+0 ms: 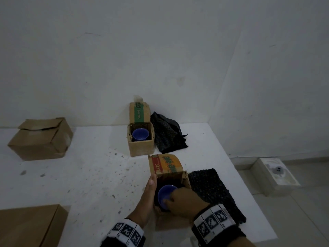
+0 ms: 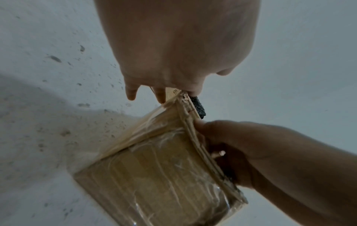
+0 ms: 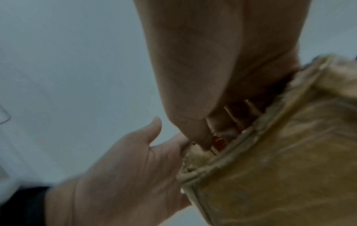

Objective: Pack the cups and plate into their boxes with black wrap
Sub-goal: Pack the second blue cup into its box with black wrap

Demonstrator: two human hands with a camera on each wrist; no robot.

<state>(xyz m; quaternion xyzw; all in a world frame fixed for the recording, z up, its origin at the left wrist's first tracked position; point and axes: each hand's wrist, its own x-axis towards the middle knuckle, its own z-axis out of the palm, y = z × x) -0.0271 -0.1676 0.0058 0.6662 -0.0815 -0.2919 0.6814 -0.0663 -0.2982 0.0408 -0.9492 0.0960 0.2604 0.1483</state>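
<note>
R hand (image 3: 222,76) fingers reach down into open cardboard box (image 3: 289,152); L hand (image 3: 123,175) flat vs its outer wall. Blurry; red patch inside, maybe print.

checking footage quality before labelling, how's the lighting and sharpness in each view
Head view: dim and grey but fairly sharp, the blue cup in the right hand still reads. Left wrist view: clear on the box, with glare on its tape. Right wrist view: soft and smeared, the left hand blurred.
</note>
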